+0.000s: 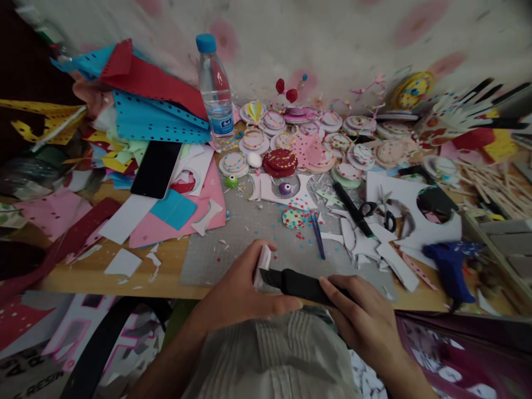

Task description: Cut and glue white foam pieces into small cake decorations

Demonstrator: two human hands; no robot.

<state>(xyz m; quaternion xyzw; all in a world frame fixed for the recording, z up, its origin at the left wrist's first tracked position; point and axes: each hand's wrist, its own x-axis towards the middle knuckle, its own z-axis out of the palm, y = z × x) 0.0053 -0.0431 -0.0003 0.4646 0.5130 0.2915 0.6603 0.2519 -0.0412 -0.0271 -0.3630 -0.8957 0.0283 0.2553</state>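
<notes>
While the left hand (239, 293) pinches a small white piece (262, 266) between thumb and fingers at the lower centre of the frame, the right hand (368, 310) has its fingers closed round a black utility knife (305, 285), the blade against the piece. Dark tweezers (318, 237) lie just above them on the grey cutting mat (233, 244), with black-handled scissors (377, 213) at centre right.

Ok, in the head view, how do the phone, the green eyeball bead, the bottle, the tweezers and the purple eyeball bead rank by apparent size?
Largest to smallest:
bottle
phone
tweezers
purple bead and green bead: too alike to rank
</notes>
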